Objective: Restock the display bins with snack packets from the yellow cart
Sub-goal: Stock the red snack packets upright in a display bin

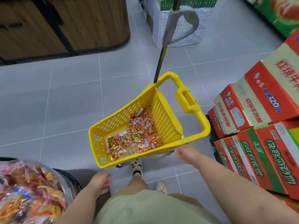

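Restocking looks mostly done; display bin (32, 188) lower left sits heaped with packets; yellow cart (145, 120) on the floor ahead holds only a thin layer of snack packets (137, 135); right hand (186, 153) near the cart rim, left hand (101, 181) below it, both loosely spread, holding nothing.

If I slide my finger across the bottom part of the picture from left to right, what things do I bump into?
Clear bin of snacks → left hand → yellow cart → right hand → stacked red and green boxes.
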Demonstrator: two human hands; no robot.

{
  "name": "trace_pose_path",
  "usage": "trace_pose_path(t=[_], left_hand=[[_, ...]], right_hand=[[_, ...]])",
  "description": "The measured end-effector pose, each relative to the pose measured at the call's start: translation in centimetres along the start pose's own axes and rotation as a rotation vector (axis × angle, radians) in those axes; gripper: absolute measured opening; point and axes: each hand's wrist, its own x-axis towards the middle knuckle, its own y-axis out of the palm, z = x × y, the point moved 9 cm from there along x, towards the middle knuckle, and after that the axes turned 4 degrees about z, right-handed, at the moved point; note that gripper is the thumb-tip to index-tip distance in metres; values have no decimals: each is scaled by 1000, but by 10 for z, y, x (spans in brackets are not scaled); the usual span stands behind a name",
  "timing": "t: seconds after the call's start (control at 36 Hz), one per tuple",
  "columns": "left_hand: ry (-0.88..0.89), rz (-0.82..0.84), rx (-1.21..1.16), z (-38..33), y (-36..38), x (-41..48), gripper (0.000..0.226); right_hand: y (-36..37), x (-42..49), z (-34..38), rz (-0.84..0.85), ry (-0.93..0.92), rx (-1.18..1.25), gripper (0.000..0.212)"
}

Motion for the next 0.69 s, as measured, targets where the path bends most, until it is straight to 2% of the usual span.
trace_pose_path(t=[0.11,0.25,0.42,0.56,0.69], left_hand=[[46,21,54,-58,-3,18,14],[89,72,149,-126,-10,38,12],[125,65,206,-186,-20,69,16],[148,40,215,-206,-22,92,20],[91,62,204,-191,-12,117,19]], right_hand=[[10,17,10,-20,44,-4,8],[23,32,27,-36,95,72,23],[40,57,79,4,93,86,17],[52,94,123,51,39,40,22],[66,145,139,65,46,-135,17]])
